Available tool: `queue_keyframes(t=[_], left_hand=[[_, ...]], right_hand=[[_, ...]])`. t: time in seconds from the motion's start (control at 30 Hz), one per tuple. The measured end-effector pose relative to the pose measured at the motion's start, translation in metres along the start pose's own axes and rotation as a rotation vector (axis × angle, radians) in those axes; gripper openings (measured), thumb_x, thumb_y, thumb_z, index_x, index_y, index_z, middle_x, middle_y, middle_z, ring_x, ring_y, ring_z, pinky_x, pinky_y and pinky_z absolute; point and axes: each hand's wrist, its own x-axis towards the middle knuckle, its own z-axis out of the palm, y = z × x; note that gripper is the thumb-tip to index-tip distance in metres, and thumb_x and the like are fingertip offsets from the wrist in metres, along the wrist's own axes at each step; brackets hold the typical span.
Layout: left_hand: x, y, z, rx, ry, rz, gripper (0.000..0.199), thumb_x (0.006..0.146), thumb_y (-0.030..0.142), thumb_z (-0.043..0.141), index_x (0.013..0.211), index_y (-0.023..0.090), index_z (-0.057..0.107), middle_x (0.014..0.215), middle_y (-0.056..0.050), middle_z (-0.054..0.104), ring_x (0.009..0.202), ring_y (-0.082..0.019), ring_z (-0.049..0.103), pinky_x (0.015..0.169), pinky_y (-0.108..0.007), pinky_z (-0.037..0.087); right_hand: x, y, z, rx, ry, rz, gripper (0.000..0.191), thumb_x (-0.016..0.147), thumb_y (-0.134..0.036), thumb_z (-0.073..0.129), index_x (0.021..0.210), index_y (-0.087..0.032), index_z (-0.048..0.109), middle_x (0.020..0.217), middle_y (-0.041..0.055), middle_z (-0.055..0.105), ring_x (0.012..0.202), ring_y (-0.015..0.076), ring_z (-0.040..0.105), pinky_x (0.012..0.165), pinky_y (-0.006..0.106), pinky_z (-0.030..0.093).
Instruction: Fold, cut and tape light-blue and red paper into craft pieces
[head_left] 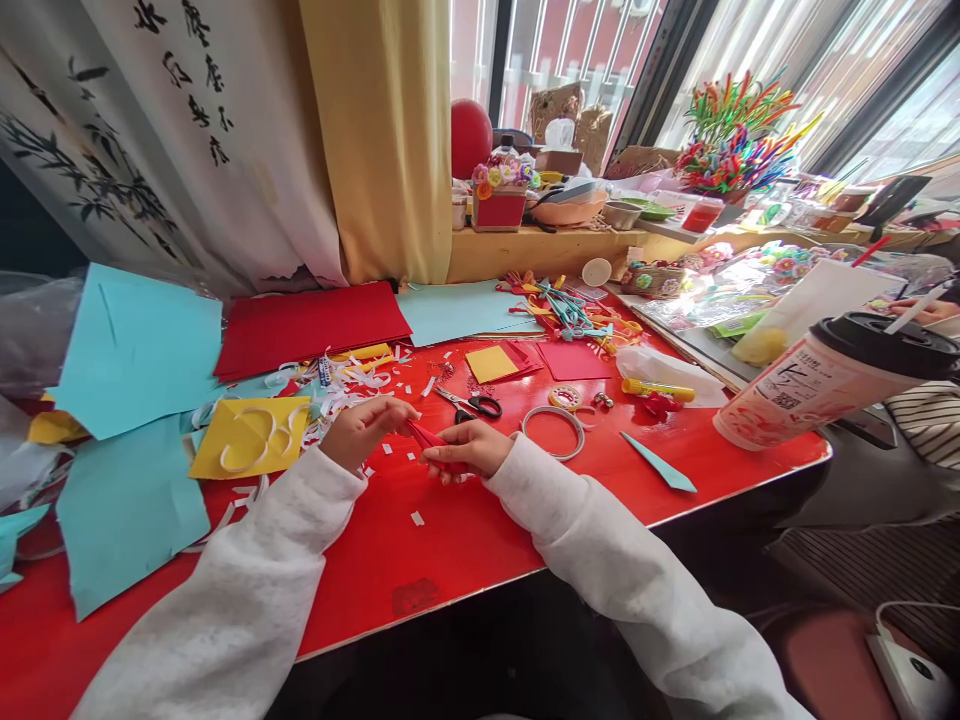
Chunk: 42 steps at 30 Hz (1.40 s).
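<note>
Over the front of the red table, a small piece of folded red paper [425, 434] is held between my two hands. My left hand [367, 430] pinches its left end with the fingertips. Wrapped round the other end, my right hand [474, 448] is closed on it, so part of the paper is hidden. Just beyond my hands lie black-handled scissors [480, 406] with the blades apart. To the right of my right hand is a roll of tape [553, 432]. A folded light-blue paper strip [660, 464] rests farther right.
Blue sheets [142, 350], a yellow sheet [251, 437] and white scraps [352, 385] lie left. Red sheets [315, 325] are stacked behind. A glue stick [657, 390] lies right, near a tilted lidded drink cup [817, 385] at the edge. Another person's striped sleeve [926, 425] shows far right.
</note>
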Motion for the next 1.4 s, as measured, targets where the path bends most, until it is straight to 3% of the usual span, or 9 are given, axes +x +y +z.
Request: queue_keyframes(t=[0.3,0.5,0.6,0.7,1.03,1.13,1.23,1.3,1.4], left_hand=[[0.001,0.002,0.004,0.057,0.136,-0.095,0.021,0.068,0.037,0.052,0.063,0.016,0.053,0.060,0.001,0.054,0.061,-0.011,0.051,0.061,-0.022,0.039],[0.006,-0.003,0.010,-0.221,0.003,-0.172,0.046,0.062,0.038,0.058,0.101,0.018,0.048,0.076,0.000,0.055,0.069,-0.012,0.051,0.061,-0.022,0.040],[0.006,-0.004,0.014,-0.162,-0.070,-0.171,0.031,0.062,0.039,0.057,0.083,0.015,0.057,0.075,-0.001,0.056,0.069,-0.013,0.049,0.059,-0.021,0.038],[0.006,-0.006,0.017,-0.068,-0.001,-0.162,0.025,0.063,0.040,0.056,0.066,0.015,0.055,0.062,0.002,0.050,0.056,-0.009,0.042,0.052,-0.020,0.033],[0.004,-0.009,0.027,0.100,0.120,-0.199,0.031,0.064,0.045,0.052,0.070,0.015,0.055,0.063,0.001,0.054,0.057,-0.011,0.046,0.054,-0.022,0.036],[0.006,0.003,0.018,0.054,0.030,-0.118,0.036,0.063,0.044,0.054,0.084,0.015,0.054,0.079,-0.003,0.057,0.072,-0.015,0.052,0.062,-0.025,0.040],[0.005,0.020,0.004,0.229,0.132,0.108,0.050,0.059,0.042,0.059,0.104,0.022,0.048,0.110,-0.006,0.049,0.099,-0.021,0.044,0.078,-0.032,0.036],[0.000,0.030,-0.002,0.430,0.063,0.231,0.031,0.061,0.040,0.059,0.087,0.026,0.059,0.097,-0.002,0.059,0.096,-0.021,0.046,0.088,-0.037,0.027],[-0.014,0.044,0.002,0.528,-0.054,0.216,0.017,0.067,0.039,0.053,0.073,0.026,0.063,0.073,0.001,0.064,0.076,-0.018,0.053,0.084,-0.037,0.028]], right_hand=[[-0.002,-0.003,0.005,0.122,-0.113,-0.022,0.041,0.059,-0.035,0.063,0.089,-0.008,0.057,0.069,0.0053,0.063,0.060,0.0131,0.060,0.060,0.026,0.046],[0.001,-0.005,0.006,0.142,0.114,-0.166,0.041,0.053,-0.036,0.066,0.082,-0.009,0.055,0.063,0.0029,0.062,0.058,0.0140,0.060,0.060,0.029,0.048],[0.002,-0.005,0.006,0.118,0.202,-0.154,0.038,0.052,-0.036,0.067,0.077,-0.010,0.055,0.065,0.0034,0.062,0.060,0.0145,0.061,0.058,0.029,0.049],[0.003,-0.003,0.006,0.082,0.205,-0.087,0.036,0.054,-0.039,0.065,0.071,-0.009,0.055,0.063,0.0045,0.062,0.058,0.0141,0.061,0.060,0.028,0.049],[0.007,0.001,0.008,0.006,0.188,-0.076,0.038,0.048,-0.040,0.068,0.064,-0.010,0.053,0.060,0.0044,0.061,0.054,0.0131,0.059,0.058,0.029,0.048],[0.006,0.003,0.006,-0.060,0.162,-0.077,0.038,0.048,-0.039,0.068,0.064,-0.010,0.052,0.059,0.0037,0.060,0.051,0.0131,0.058,0.052,0.028,0.047],[-0.001,-0.001,0.006,-0.212,0.148,-0.096,0.029,0.053,-0.033,0.066,0.065,-0.010,0.055,0.056,0.0015,0.058,0.046,0.0100,0.055,0.045,0.022,0.043],[-0.011,-0.007,0.008,-0.297,0.187,-0.139,0.023,0.056,-0.029,0.064,0.064,-0.010,0.056,0.052,0.0001,0.056,0.044,0.0080,0.051,0.043,0.020,0.040],[-0.034,-0.018,0.015,-0.322,0.289,-0.243,0.020,0.060,-0.029,0.061,0.065,-0.010,0.057,0.049,-0.0010,0.052,0.044,0.0071,0.048,0.043,0.020,0.039]])
